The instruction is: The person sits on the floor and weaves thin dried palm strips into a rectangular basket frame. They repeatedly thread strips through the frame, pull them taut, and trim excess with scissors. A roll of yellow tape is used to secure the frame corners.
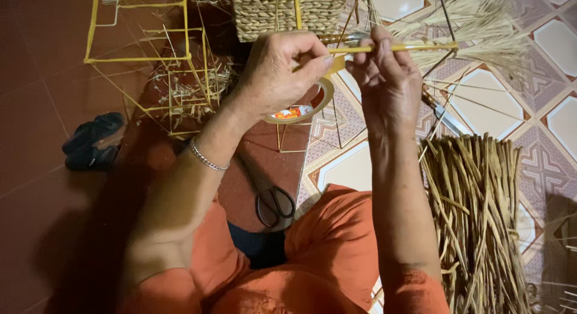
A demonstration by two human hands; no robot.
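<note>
My left hand (273, 79) pinches free end of yellow tape (338, 64), tape roll (300, 109) hanging under palm. My right hand (387, 79) – fingers closed around thin yellow rod (415, 48), held level in front of woven basket (279, 12). Rod looks light, stiff; best held near taped end. Tape thin, sticky, likely to fold on itself – keep taut. Scissors (275, 203) on floor by knee, bundle of dry straw (475, 212) at right, wire frame (144, 55) at left.
</note>
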